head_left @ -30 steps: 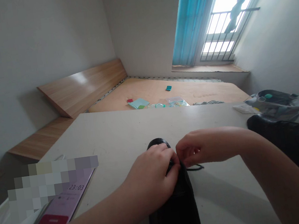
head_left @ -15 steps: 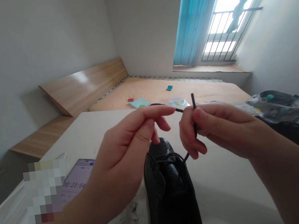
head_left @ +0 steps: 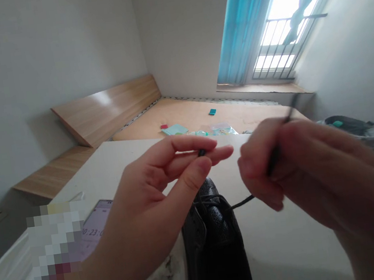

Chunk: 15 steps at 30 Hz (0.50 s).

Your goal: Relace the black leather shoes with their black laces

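A black leather shoe (head_left: 218, 255) lies on the white tabletop below my hands, its toe pointing away from me. My left hand (head_left: 166, 193) hovers over the shoe's lacing, with a dark bit of shoelace (head_left: 201, 152) pinched between thumb and fingers. Off to the right, my right hand (head_left: 290, 163) is smeared by motion, its fingers curled round a black lace. One lace end pokes up above that fist, and a taut length (head_left: 241, 203) runs from it down to the shoe's right eyelet side. Part of the shoe's toe is hidden behind my left hand.
A phone (head_left: 96, 221) with a timer lies on the white table (head_left: 271, 234) at left, beside a blurred-out item. Beyond is a bed (head_left: 255, 109) bearing small packets and a teal piece (head_left: 212, 112). At right sits a bag (head_left: 354, 129), with dark laces near the edge.
My right hand has moved right and nearer, drawing the lace out from the shoe. My left fingers have parted from the right hand and stretched, with a lace piece showing between them.
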Available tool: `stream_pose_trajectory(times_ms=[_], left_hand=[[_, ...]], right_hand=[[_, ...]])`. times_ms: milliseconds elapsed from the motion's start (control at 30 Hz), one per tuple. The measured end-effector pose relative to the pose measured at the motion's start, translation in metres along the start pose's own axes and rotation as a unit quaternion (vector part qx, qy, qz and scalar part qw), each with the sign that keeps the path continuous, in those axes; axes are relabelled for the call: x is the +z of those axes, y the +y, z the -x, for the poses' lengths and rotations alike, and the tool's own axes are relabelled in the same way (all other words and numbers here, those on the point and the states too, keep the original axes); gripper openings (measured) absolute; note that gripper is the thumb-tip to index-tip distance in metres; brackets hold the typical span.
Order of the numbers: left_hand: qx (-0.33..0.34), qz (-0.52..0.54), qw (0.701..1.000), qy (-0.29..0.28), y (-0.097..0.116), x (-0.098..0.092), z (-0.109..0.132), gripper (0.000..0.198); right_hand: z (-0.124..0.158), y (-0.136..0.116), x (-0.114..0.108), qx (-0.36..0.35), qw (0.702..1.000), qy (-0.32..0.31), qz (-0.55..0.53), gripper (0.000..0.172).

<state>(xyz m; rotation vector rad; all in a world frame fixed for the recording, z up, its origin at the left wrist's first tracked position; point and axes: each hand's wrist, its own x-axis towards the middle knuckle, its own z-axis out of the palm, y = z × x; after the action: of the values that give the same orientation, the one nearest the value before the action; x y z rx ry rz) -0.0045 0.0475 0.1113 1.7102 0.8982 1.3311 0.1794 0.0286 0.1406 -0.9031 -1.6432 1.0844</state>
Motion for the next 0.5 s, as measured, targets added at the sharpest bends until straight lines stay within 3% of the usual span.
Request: stream_pose_trajectory(times_ms=[167,300,400,500], left_hand=[[0.027,-0.043,0.998,0.032,-0.008,0.0,-0.007,0.01],[0.003,-0.031,0.999,0.031,-0.023,0.004,-0.01,0.051],[0.012,-0.081,0.997,-0.006,-0.03,0.003,-0.01,0.062],[0.051,-0.193,0.979,-0.028,-0.031,0.0,-0.008,0.061]], right_hand=[[-0.015,0.025,0.003,-0.008,0.994,0.007,0.11,0.036],[-0.019,0.035,0.009,0.009,0.98,0.011,0.201,0.036],[-0.022,0.043,0.015,-0.011,0.982,0.001,0.187,0.031],[-0.024,0.051,0.022,0.011,0.996,-0.023,0.089,0.029]])
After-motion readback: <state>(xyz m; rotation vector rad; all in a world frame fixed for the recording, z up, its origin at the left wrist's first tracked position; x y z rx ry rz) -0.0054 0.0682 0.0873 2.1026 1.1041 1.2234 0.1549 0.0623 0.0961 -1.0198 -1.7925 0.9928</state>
